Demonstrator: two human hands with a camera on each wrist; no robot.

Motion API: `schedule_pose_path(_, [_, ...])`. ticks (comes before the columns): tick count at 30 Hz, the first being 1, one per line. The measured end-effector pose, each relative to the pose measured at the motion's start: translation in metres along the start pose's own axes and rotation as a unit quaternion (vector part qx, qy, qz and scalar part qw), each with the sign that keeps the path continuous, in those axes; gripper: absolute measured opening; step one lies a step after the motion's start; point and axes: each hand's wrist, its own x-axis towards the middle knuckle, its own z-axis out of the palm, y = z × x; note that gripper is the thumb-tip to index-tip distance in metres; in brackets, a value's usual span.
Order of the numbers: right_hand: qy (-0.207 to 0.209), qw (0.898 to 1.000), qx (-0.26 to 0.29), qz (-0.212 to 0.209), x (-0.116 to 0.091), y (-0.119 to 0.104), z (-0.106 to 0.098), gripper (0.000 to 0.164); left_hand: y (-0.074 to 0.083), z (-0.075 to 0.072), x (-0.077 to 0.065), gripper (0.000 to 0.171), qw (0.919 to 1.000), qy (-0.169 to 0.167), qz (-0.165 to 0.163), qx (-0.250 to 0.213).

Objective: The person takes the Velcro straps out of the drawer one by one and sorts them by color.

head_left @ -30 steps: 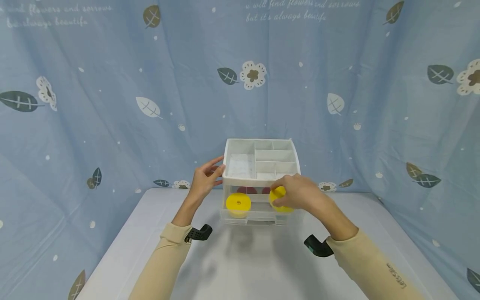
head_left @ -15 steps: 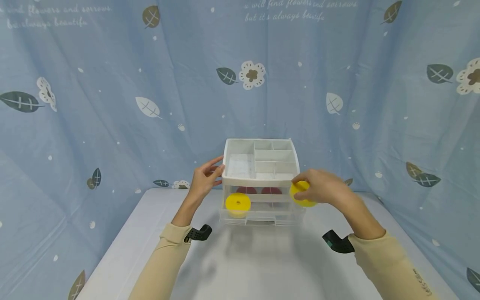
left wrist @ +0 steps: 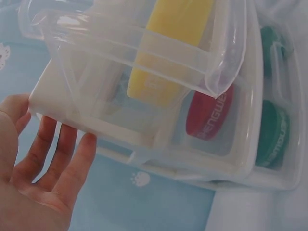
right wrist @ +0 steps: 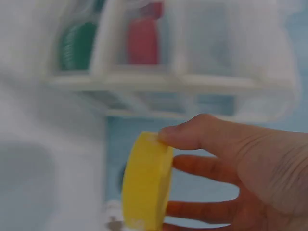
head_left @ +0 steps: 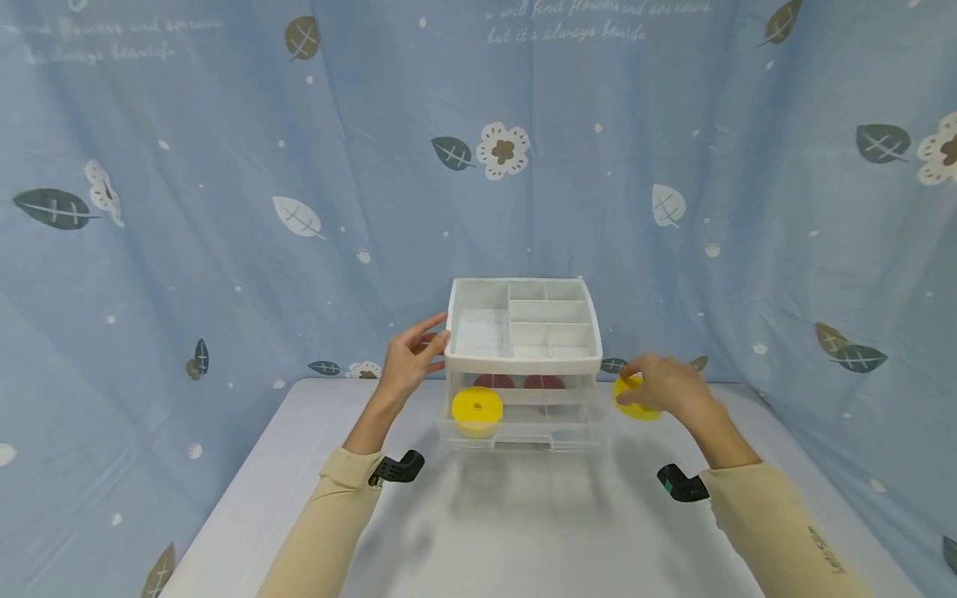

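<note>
My right hand (head_left: 665, 389) pinches a yellow disc-shaped roll (right wrist: 147, 183) between thumb and fingers, in the air just right of a small drawer organizer (head_left: 523, 364). The organizer has a white divided top and clear drawers. My left hand (head_left: 407, 357) touches the organizer's left side with fairly straight, spread fingers. Another yellow roll (head_left: 477, 407) sits at the left of a pulled-out clear drawer (head_left: 523, 438). Lower in the left wrist view's stack are a red roll (left wrist: 209, 113) and a green roll (left wrist: 273, 132), both with white lettering.
The organizer stands on a white table (head_left: 523, 540) against a blue patterned curtain (head_left: 374, 166). White compartments (head_left: 549, 311) divide its top. A black wrist device (head_left: 399, 467) sits at the left cuff, and a similar black device (head_left: 682, 483) at the right cuff.
My right hand has carried the yellow roll from the right side of the pulled-out drawer to the right, clear of the organizer. My left hand has stayed at the organizer's side.
</note>
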Motion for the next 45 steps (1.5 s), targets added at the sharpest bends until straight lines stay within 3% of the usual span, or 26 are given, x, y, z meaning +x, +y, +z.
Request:
schedule_pose_path(10, [0.031,0.999,0.018,0.013,0.038,0.031,0.062,0.052,0.002,0.003,-0.002,0.046,1.0,0.0,0.001,0.0])
schedule_pose_path(17, [0.05,0.998,0.034,0.016,0.057,0.04,0.092,0.05,0.003,0.002,-0.003,0.045,1.0,0.002,0.0,-0.004])
schedule_pose_path(29, [0.083,0.996,0.029,0.01,0.071,0.045,0.122,0.05,0.002,0.001,-0.001,0.046,0.9999,-0.007,-0.002,-0.015])
schedule_pose_path(37, [0.087,0.996,0.025,-0.001,0.072,0.047,0.13,0.049,0.027,0.002,-0.012,0.045,0.9998,-0.013,-0.003,-0.017])
schedule_pose_path(45, [0.102,0.994,0.037,-0.001,0.067,0.045,0.139,0.05,0.029,0.001,-0.012,0.045,0.9996,-0.015,-0.006,-0.021])
